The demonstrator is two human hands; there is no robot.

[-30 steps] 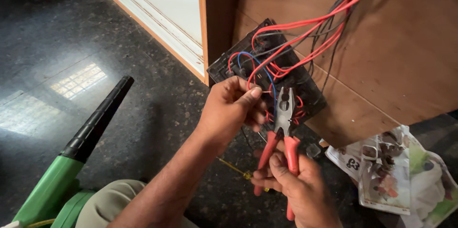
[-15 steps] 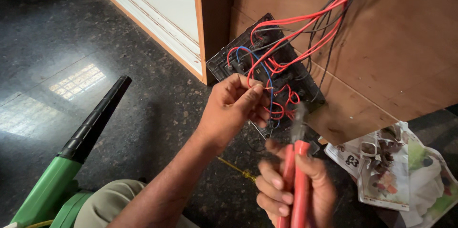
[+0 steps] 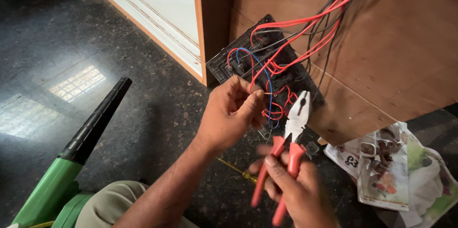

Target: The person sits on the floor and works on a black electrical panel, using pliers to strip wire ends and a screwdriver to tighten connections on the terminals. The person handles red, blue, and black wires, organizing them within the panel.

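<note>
My left hand point(image 3: 229, 113) pinches a thin wire between thumb and fingers, just in front of a black switch plate point(image 3: 238, 61) that leans against a wooden panel. Red, blue and black wires point(image 3: 296, 27) run from the plate's back up the panel. My right hand point(image 3: 296, 190) grips the red handles of a pair of pliers point(image 3: 288, 142). The pliers' metal jaws point up beside the wire, close to my left fingers.
A green blower with a black nozzle point(image 3: 90, 132) lies on the dark stone floor at the left. A yellow-handled screwdriver point(image 3: 238, 171) lies under my hands. Crumpled newspaper with small parts point(image 3: 391, 171) sits at the right. A wooden door frame point(image 3: 200, 23) stands behind.
My right hand dropped with the pliers, shifted its grip, then raised the jaws again toward the wire. My left hand has kept its hold on the wire.
</note>
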